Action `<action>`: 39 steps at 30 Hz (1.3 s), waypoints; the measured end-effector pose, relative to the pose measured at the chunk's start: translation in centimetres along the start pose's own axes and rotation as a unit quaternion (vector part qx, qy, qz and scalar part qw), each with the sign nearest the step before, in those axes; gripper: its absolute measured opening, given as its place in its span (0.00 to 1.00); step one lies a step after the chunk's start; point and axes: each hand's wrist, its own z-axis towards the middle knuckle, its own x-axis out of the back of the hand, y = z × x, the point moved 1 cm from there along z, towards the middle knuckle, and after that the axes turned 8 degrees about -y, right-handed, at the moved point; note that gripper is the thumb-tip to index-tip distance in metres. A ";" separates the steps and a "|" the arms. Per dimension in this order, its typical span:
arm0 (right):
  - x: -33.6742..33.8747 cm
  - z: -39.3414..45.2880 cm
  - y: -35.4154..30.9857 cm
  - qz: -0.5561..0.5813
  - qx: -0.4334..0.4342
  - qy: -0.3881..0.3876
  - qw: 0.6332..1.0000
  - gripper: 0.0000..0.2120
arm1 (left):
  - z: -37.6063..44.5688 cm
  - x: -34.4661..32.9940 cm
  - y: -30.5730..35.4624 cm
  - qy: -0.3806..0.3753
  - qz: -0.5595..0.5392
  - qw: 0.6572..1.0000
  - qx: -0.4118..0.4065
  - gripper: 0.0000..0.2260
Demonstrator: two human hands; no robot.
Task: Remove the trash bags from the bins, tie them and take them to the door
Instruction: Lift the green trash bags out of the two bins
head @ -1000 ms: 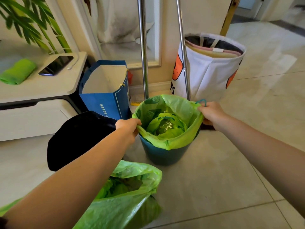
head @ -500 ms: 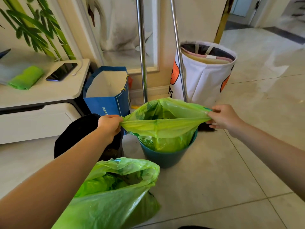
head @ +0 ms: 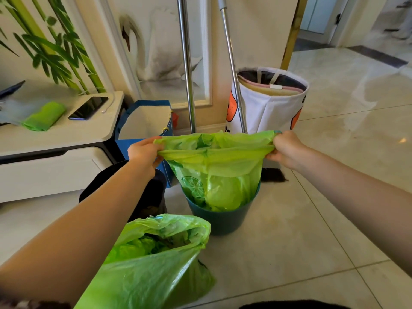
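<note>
Head-camera view: we held the green trash bag (head: 214, 166) by its rim, our left hand (head: 145, 152) pinching one side of the mouth and our right hand (head: 283, 150) gripping the other, the film stretched taut between them while the bag's lower half sat inside the teal bin (head: 223, 219) on the tiled floor (head: 312, 219). We judged the bag light and soft: the thin film sagged and creased under its load, which looked like more crumpled green plastic, though we could not tell what else lay beneath. Such film is slippery and tears readily, so we reckoned the gathered rim, bunched thick in each fist, was the safest place to hold, and the same two bunches would serve as ends for a knot. A second green bag (head: 151, 259) lay open and untied on the floor near us, just beside a black bin (head: 151, 192). Behind stood a blue paper bag (head: 145, 123), a white fabric basket (head: 269, 108) and two metal poles (head: 188, 85); a phone (head: 88, 107) and a green cloth (head: 43, 117) rested on the counter (head: 66, 134) to our left.
</note>
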 end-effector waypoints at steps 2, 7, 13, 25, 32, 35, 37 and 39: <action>0.3 -0.4 -1.0 0.022 0.022 0.018 0.999 0.15 | 0.1 0.7 1.0 0.000 -0.006 1.000 -0.022 0.09; 0.2 -3.7 -2.5 0.029 0.063 -0.001 0.998 0.14 | -1.0 2.0 2.6 0.016 -0.016 0.998 -0.062 0.08; -0.3 -5.8 -5.7 0.048 0.133 0.028 0.990 0.15 | -3.1 2.2 5.9 -0.003 -0.045 0.992 -0.114 0.10; -0.8 -6.9 -8.7 0.032 0.124 0.052 0.990 0.17 | -4.3 2.6 7.0 -0.031 0.032 0.994 -0.099 0.06; -1.0 -6.4 -6.6 -0.018 0.035 -0.002 0.999 0.08 | -4.2 2.1 5.1 -0.037 0.042 0.998 -0.006 0.05; -0.7 -5.8 -5.6 -0.106 0.004 -0.046 0.993 0.23 | -4.5 1.9 4.0 -0.099 0.088 0.989 0.059 0.04; -1.0 -6.5 -5.3 -0.133 0.019 -0.053 0.990 0.21 | -5.0 1.6 3.2 -0.125 0.111 0.982 0.085 0.04; -1.6 -7.6 -5.3 -0.137 0.042 -0.052 0.988 0.14 | -5.6 1.1 2.8 -0.132 0.108 0.983 0.069 0.01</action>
